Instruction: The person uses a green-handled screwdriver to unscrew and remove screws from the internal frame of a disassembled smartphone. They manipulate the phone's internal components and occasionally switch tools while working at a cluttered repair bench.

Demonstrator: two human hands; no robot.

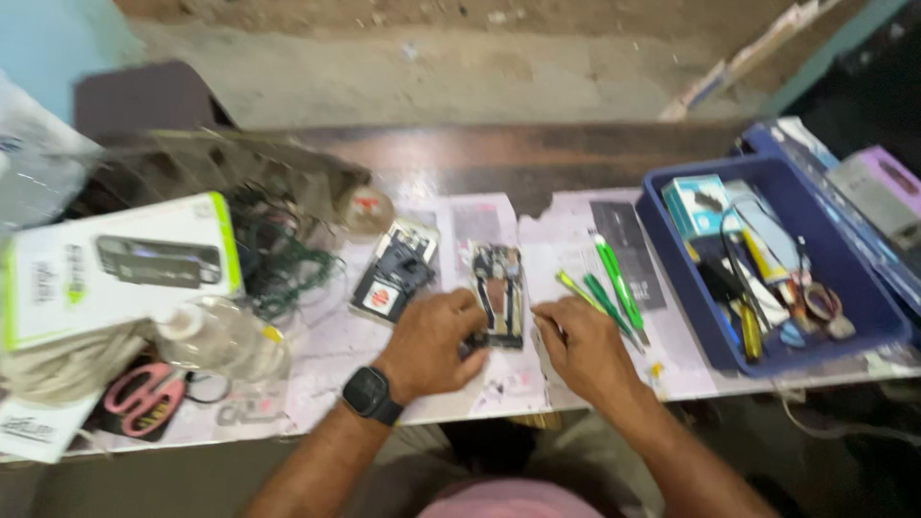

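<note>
Head view: we find an opened phone (499, 293), its back off, lying flat at the middle of the paper-covered workbench (451, 168). Our left hand (430, 345) grips its lower left edge; our right hand (583, 347), fingers curled, touches its lower right corner. Green-handled tools (614, 283) lie just beside our right hand. A blue tray (868, 293) sits further right, pink scissors (144, 395) far left.

White-green box (120, 267) far left; perhaps small teal carton (697, 203) in bin (863, 317).

Opened phone (499, 293) on paper-covered bench, left hand (430, 343) and right hand (583, 350) at its lower end; green-handled screwdrivers (614, 283), blue tray (863, 288) alongside.
</note>
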